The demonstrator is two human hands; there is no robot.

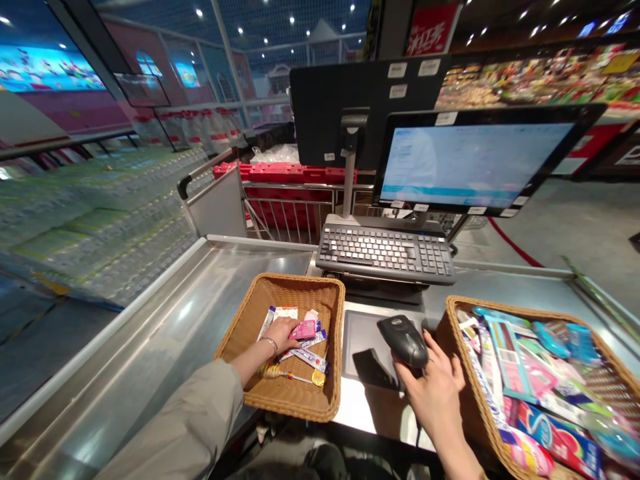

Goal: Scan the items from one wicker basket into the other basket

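A grey steel bench point(165, 333) carries a crowded rectangular wicker basket point(451, 337) right and a sparser wicker basket point(290, 403) left. Between them the right hand point(435, 390) is closed around a black handheld barcode scanner point(405, 339). Inside the sparser wicker basket, the left hand point(281, 333) pinches a small pink packet point(303, 329).

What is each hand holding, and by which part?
The left hand pinches a small pink packet by its left end, inside the wicker basket. The right hand grips the black barcode scanner by its handle.
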